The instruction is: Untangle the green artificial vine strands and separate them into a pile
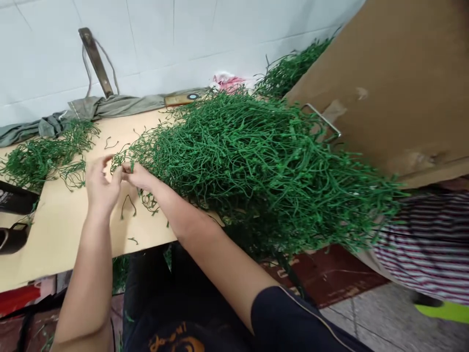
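A big heap of thin green plastic strands covers the right half of a tan board. My left hand and my right hand meet at the heap's left tip, both pinching a small cluster of strands between their fingertips. A smaller pile of green strands lies at the far left of the board. A few loose strands lie just below my hands.
A large brown cardboard sheet leans over the heap at the right. A grey cloth and a wooden-handled tool rest against the tiled wall. Another person's striped clothing shows at the right edge.
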Motion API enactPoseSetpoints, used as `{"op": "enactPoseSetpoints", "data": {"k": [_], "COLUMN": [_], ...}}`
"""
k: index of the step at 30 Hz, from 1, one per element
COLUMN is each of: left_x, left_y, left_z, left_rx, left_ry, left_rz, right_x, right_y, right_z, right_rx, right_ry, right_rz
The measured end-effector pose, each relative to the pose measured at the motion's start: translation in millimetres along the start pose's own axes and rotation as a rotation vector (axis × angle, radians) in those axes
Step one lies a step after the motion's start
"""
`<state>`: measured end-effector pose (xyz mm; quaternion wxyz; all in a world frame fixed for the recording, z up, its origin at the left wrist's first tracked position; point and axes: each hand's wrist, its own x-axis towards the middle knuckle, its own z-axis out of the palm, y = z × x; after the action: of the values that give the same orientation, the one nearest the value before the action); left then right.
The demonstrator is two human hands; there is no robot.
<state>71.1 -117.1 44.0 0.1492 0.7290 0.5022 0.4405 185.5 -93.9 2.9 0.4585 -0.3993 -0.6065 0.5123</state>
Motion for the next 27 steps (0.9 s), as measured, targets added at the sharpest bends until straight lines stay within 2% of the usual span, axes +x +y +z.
{"op": "enactPoseSetpoints", "data": {"k": [2, 5, 7, 8, 10, 12, 14, 17, 19, 27], "left_x": [4, 1, -5, -7, -9, -9, -8, -9, -10, -17], "left_y": [-26, -46, -53, -56, -62, -68, -73, -77, -80, -82], "left_z": [-13.1, -15.6, -10.1, -7.0, -2.4, -1.2, -1.7, -0.1, 3.6, 7.5], "left_rx": [-0.126, -0.477, -0.641, -0.687, -0.738, -0.751, -0.724, -0.637, -0.563, -0.009], "left_ry": [0.040, -0.158, -0.270, -0.274, -0.201, -0.100, -0.052, -0.063, -0.058, -0.013], "left_rz": [-0.188, -0.448, -0.507, -0.511, -0.512, -0.494, -0.442, -0.355, -0.305, 0.029], "right_x": [-4, -12, -17, -18, -19, -18, -17, -15, -15, -17], "right_y": [-4, -5, -2, 0, 4, 6, 8, 9, 9, 0], "right_z": [2, 3, 2, 2, 1, 1, 2, 3, 4, 10], "right_rx": [0.045, 0.120, 0.157, 0.167, 0.177, 0.197, 0.238, 0.292, 0.314, 0.255], "right_ry": [-0.058, -0.233, -0.334, -0.366, -0.386, -0.347, -0.251, -0.106, -0.059, 0.081], "right_rz": [0.007, 0.062, 0.093, 0.107, 0.137, 0.154, 0.157, 0.135, 0.115, 0.188]}}
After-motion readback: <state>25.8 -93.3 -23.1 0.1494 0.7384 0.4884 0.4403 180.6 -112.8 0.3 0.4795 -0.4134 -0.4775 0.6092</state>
